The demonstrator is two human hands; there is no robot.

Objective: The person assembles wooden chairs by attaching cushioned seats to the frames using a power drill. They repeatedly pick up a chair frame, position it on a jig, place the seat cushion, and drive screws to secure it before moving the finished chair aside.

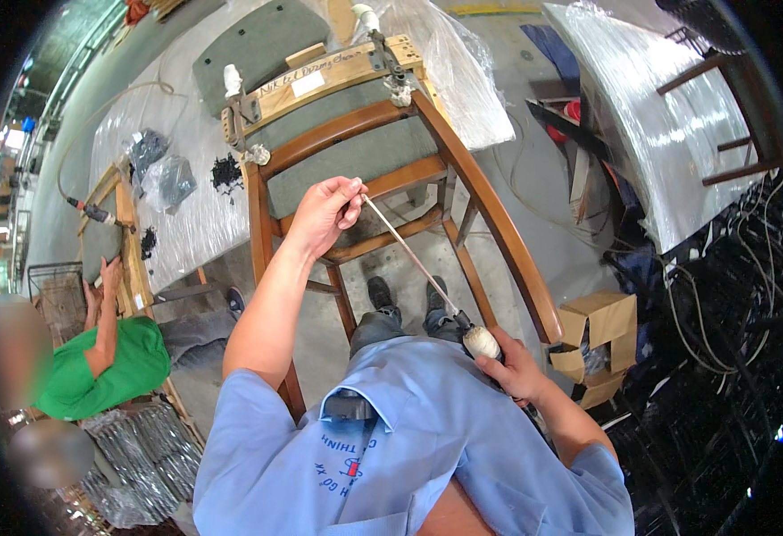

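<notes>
My left hand point(323, 214) pinches the tip of a long thin rod point(409, 255) in front of the chair's seat opening. The rod's other end runs into a hand-held driver point(481, 341) with a white-wrapped body. My right hand point(515, 362) is closed round that driver, low on my right side. Between and beyond my hands lies a brown wooden chair frame point(499, 228) with a grey-green panel point(347, 134) behind it. Its far end rests against a wooden jig point(338, 79) that carries two toggle clamps with white grips.
Plastic film covers the workbench point(204, 232), with plastic bags point(168, 179) and small black parts point(225, 171) on it. A co-worker in green point(110, 371) handles another panel at left. On the right stand an opened cardboard box point(601, 335) and a film-wrapped table point(668, 116).
</notes>
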